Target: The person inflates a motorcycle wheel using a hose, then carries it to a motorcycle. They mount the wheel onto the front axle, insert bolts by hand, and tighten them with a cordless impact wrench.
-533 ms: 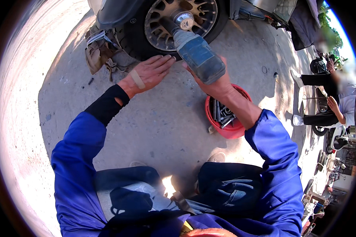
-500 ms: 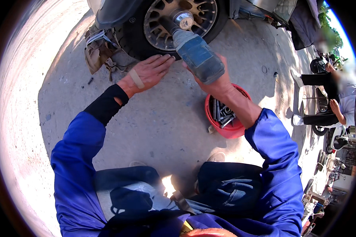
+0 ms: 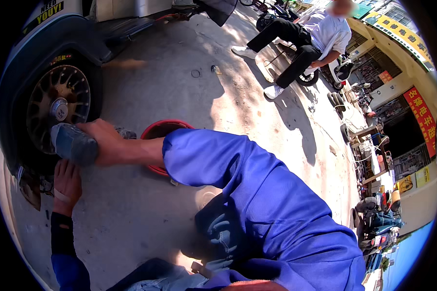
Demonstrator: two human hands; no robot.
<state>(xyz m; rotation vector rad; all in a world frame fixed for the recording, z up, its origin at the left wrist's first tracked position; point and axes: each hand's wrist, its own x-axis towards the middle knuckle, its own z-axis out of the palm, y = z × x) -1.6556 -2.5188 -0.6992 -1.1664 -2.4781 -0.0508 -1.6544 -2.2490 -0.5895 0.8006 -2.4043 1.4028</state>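
My right hand (image 3: 107, 141) is closed round a worn blue-grey impact wrench (image 3: 73, 143), whose rounded back end faces me. Its nose is hidden; the tool lies in front of the lower part of a spoked vehicle wheel (image 3: 46, 104) with a silver centre cap (image 3: 59, 109). Just below the wrench is my left hand (image 3: 67, 188), fingers stretched out toward the tyre's lower edge, a tan plaster across its back. I cannot tell whether its fingertips touch the tool or tyre. Behind my right forearm stands a red bucket (image 3: 154, 129), its contents mostly hidden.
Beside the tyre's foot lies a brown cloth bag (image 3: 30, 188). A person in a white shirt (image 3: 325, 35) sits farther off on the right, near a scooter (image 3: 342, 70). Workshop benches (image 3: 371, 145) and shopfronts line the far right. Concrete ground (image 3: 131, 218) spreads between.
My view has swung to the right, so wheel, hands and bucket now appear farther left. The wrench stays in my right hand, and my left hand remains near the tyre.
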